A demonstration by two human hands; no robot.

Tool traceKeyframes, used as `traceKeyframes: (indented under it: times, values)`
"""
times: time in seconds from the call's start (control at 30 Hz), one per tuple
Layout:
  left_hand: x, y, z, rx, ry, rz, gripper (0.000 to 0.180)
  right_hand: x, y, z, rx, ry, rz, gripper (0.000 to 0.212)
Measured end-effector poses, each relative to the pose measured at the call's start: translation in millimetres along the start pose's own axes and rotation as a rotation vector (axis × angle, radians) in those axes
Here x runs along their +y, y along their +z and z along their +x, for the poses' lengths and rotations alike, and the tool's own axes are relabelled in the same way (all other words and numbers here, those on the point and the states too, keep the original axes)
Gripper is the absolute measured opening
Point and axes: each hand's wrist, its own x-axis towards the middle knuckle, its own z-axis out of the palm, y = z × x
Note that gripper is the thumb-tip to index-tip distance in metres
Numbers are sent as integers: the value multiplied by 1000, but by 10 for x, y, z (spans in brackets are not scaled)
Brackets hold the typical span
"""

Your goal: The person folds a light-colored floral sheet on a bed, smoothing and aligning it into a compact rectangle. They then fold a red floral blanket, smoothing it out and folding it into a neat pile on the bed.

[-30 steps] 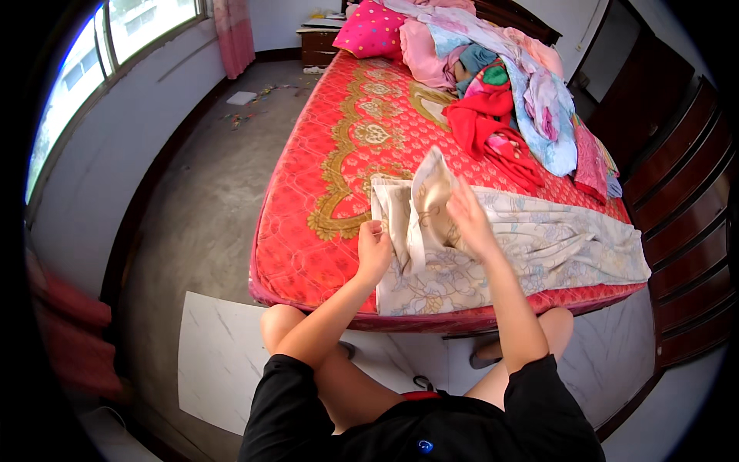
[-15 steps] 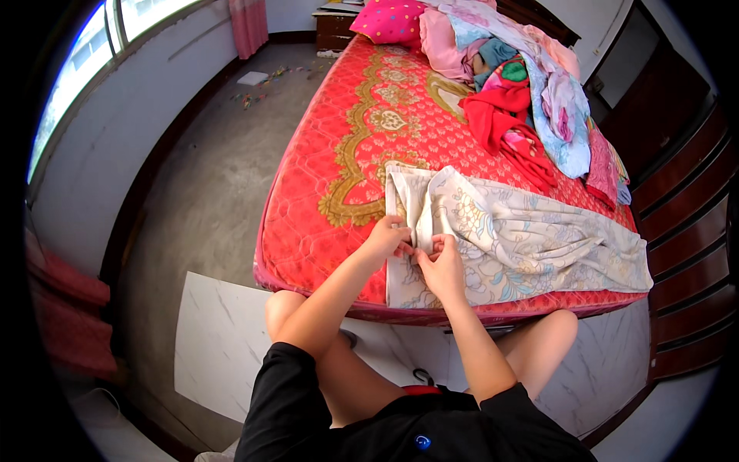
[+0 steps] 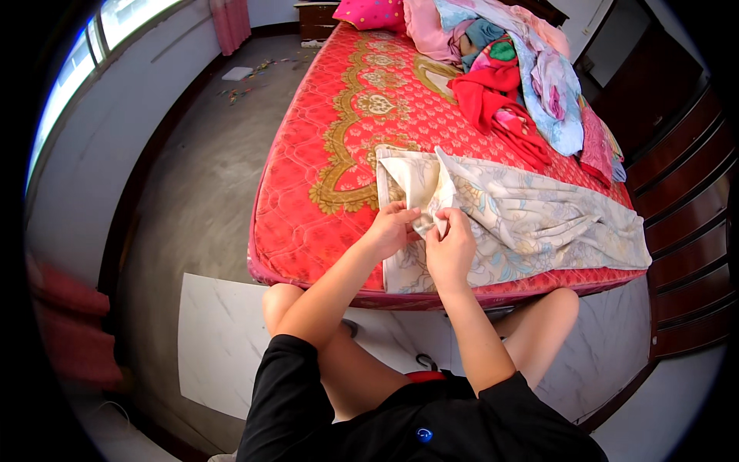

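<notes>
Cloth (image 3: 531,219) lies across the bed (image 3: 289,223); my left hand (image 3: 392,229) and right hand (image 3: 452,245) pinch its raised edge, apparently sorting its layers, which next calls for steady, even grip.

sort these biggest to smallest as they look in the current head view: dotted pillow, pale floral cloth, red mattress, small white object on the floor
1. Red mattress
2. Pale floral cloth
3. Dotted pillow, cut off by the picture's top
4. Small white object, far off, so its true size is unsure
</notes>
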Motion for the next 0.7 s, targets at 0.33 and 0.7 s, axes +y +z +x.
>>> traceKeyframes:
  times: [0.33,0.7]
  values:
    - [190,-189,-95,478,367,737,54,-345,69,-193,-354,-240,109,19]
    - [190,-346,-106,599,376,1558,25,215,602,870,-570,85,243,15]
